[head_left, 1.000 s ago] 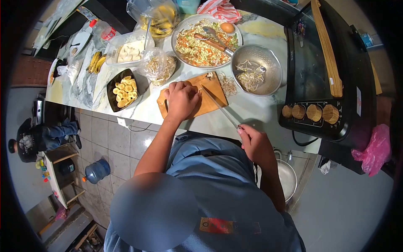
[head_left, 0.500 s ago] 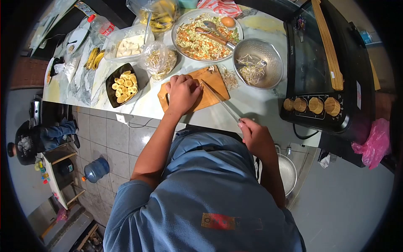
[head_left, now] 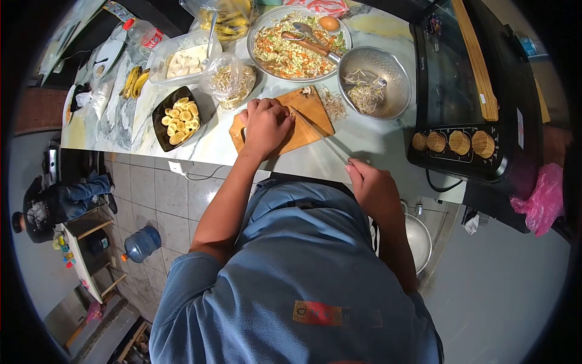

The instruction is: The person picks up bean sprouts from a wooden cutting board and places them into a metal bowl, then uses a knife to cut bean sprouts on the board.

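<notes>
My left hand (head_left: 267,126) rests on a wooden cutting board (head_left: 309,134) with its fingers curled together. Whatever those fingers hold, if anything, is hidden beneath them. In my right hand (head_left: 372,187) is the handle of a long knife (head_left: 324,140), its tip over the board beside my left fingertips. A small pale scrap (head_left: 307,91) lies at the board's far edge. Loose bean sprouts (head_left: 332,104) are spread on the counter to the board's right. Just beyond them stands a metal bowl (head_left: 395,97) with more sprouts inside.
A round tray (head_left: 251,56) of chopped vegetables, a spoon and an egg (head_left: 329,23) sits behind the board. To the left are a bag of sprouts (head_left: 229,82), a black bowl of banana slices (head_left: 176,124) and a plastic tub (head_left: 159,67). A black oven (head_left: 442,79) stands right. Another person (head_left: 54,206) is far left.
The view has shifted slightly. My left hand stays curled on the board, and the knife in my right hand has hardly moved.
</notes>
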Available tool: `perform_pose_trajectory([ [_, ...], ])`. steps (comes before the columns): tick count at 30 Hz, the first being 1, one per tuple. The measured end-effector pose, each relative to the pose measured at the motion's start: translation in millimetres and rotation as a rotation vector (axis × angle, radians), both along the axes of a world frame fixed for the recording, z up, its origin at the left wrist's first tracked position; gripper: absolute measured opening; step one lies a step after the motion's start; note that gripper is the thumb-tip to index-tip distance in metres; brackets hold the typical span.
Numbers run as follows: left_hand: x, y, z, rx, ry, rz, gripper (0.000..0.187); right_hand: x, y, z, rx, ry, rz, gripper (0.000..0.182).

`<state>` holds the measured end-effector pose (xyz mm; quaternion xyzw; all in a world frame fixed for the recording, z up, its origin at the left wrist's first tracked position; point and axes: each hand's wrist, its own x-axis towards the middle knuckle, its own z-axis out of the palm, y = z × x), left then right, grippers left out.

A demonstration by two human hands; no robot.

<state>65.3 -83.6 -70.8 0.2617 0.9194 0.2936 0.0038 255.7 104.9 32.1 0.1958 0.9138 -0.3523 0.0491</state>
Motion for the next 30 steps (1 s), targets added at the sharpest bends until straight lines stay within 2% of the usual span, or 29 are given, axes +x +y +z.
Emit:
perform_pose_trajectory([
  [3,-2.3,-0.5,-5.7,-0.013,0.027,0.007,0.016,1.0,1.1,-1.5,0.029,0.028,-0.01,0.028],
  [5,-2.6,-0.6,-5.9,-0.011,0.034,0.008,0.016,4.0,4.1,0.2,0.119,-0.051,-0.038,0.029],
  [11,-3.9,-1.9,-3.5,0.004,0.05,0.009,0.015,13.4,14.7,13.6,0.151,-0.17,-0.178,0.035],
  [15,-8.7,-4.6,-1.7,0.005,0.087,0.026,0.015,18.4,16.8,3.3,0.169,-0.124,-0.191,0.036],
  [24,-15.2,-9.9,7.3,0.058,0.123,0.02,0.015,25.2,18.1,-0.6,-0.03,-0.205,-0.194,0.036],
  [30,-18.0,-7.5,14.7,0.073,0.07,0.009,0.015,27.5,22.0,-6.4,-0.05,-0.085,-0.242,0.033],
])
